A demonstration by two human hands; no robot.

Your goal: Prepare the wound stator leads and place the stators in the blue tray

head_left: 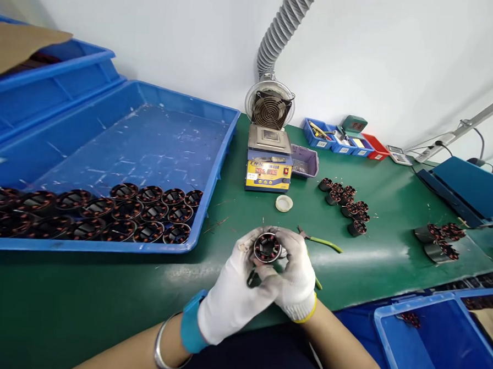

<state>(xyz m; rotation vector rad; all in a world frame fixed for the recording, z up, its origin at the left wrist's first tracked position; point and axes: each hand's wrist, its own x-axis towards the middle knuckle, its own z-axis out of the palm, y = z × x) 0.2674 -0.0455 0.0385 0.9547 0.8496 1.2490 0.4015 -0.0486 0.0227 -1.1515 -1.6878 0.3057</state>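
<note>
Both my hands wear white gloves and meet over the near middle of the green table. Between them is a motor stator [267, 248], a round metal ring with dark windings inside, its open end facing up toward me. My left hand [241, 283] wraps its left and lower side. Curled round the right side is my right hand [297, 272], its fingers closed against the ring. Green-handled cutters [324, 243] lie just beyond the right hand, partly hidden by it. A small white round dish [284, 203] sits beyond the stator.
A blue tray [227, 145] at left holds rows of stators. Behind the dish stand a yellow-and-blue solder pot [268, 174] and a fan with a duct [271, 110]. More stators [347, 196] stand to the right, near small blue bins [317, 141]. A blue crate [424, 337] is at lower right.
</note>
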